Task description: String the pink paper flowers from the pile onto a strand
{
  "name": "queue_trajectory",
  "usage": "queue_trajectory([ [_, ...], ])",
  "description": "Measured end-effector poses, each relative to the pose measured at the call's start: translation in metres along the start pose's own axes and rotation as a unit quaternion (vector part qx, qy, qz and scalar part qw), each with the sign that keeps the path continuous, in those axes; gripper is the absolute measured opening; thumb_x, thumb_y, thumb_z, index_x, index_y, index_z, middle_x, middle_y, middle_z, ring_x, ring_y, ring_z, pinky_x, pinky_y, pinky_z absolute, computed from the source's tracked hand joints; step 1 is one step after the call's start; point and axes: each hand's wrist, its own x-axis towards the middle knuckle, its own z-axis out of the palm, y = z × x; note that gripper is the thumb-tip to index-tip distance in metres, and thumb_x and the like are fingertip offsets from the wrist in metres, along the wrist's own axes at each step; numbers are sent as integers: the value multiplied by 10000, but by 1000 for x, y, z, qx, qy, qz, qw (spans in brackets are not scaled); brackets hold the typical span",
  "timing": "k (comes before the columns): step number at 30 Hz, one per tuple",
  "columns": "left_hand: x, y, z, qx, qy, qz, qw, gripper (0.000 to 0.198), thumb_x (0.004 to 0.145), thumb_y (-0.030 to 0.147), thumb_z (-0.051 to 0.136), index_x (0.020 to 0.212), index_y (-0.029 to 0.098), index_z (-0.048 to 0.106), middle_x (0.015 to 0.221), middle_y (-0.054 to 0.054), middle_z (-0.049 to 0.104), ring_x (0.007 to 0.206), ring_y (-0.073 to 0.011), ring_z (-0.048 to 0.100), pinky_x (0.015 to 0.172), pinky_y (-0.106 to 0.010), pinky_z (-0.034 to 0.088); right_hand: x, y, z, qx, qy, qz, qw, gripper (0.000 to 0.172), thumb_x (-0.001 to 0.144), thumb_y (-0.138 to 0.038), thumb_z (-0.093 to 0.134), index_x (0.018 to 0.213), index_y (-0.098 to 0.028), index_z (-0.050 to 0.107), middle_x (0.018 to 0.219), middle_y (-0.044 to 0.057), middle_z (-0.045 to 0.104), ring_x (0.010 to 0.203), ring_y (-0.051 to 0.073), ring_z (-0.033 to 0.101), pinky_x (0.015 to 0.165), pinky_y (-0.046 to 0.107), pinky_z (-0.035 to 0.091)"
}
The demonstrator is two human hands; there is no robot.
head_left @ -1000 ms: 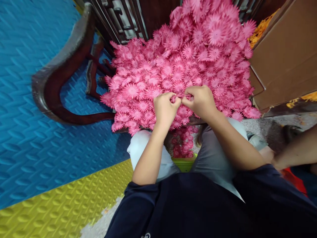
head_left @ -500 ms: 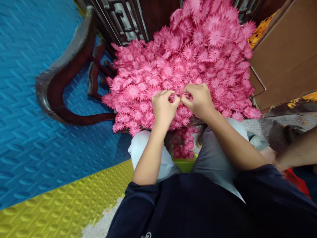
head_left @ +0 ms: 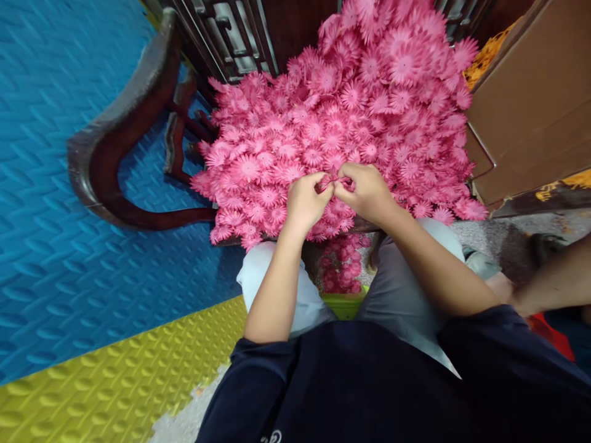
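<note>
A big heap of pink artificial flowers [head_left: 351,104] covers a dark wooden seat in front of me. My left hand [head_left: 305,202] and my right hand [head_left: 367,191] meet at the heap's near edge, fingers curled. Both pinch one small pink flower piece [head_left: 335,182] between their fingertips. Between my knees a green container [head_left: 344,303] holds more pink flowers [head_left: 340,264].
A dark wooden chair arm [head_left: 120,141] curves at the left over blue floor mats [head_left: 55,184]; a yellow mat [head_left: 115,381] lies nearer me. A brown cardboard box [head_left: 530,104] stands at the right. Another person's arm [head_left: 554,283] reaches in from the right edge.
Both hands stay pinched together on the flower piece, shifting only slightly at the heap's near edge. The view has moved a little.
</note>
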Motion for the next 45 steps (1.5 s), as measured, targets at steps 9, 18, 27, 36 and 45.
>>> queue_trajectory([
  [9, -4, 15, 7, 124, 100, -38, 987, 174, 798, 242, 559, 629, 206, 537, 638, -19, 603, 648, -178, 523, 648, -299, 311, 0, -5, 1, -65, 36, 52, 996, 109, 773, -225, 467, 729, -182, 558, 782, 66, 669, 721, 199, 545, 721, 332, 308],
  [18, -2, 16, 9, 116, 157, -44, 980, 77, 793, 181, 543, 724, 210, 557, 774, -19, 655, 762, -183, 573, 733, -315, 364, 1, -10, 1, -27, 60, 48, 997, 136, 842, -222, 455, 791, -185, 575, 818, 62, 677, 779, 200, 581, 745, 317, 338],
  [27, 2, 4, 2, 23, 80, 4, 997, 116, 802, 200, 528, 689, 195, 505, 649, 14, 512, 617, -124, 434, 624, -260, 333, -4, -4, 1, 35, 31, -3, 999, 126, 896, -253, 459, 852, -182, 554, 895, 72, 630, 832, 189, 549, 768, 313, 389],
  [36, 2, 8, 2, -36, 87, -4, 996, 233, 785, 199, 552, 630, 195, 377, 596, 37, 401, 589, -104, 384, 605, -253, 292, -4, -1, 1, 77, 49, -21, 996, 124, 891, -272, 449, 803, -202, 502, 812, 57, 589, 765, 191, 531, 723, 327, 396],
  [45, 1, 19, 3, 105, 168, -16, 980, 217, 730, 181, 566, 598, 197, 394, 635, 6, 514, 667, -151, 488, 660, -292, 301, -1, -13, -4, -63, 66, 40, 995, 117, 839, -231, 469, 777, -188, 559, 812, 57, 657, 801, 215, 572, 766, 341, 334],
])
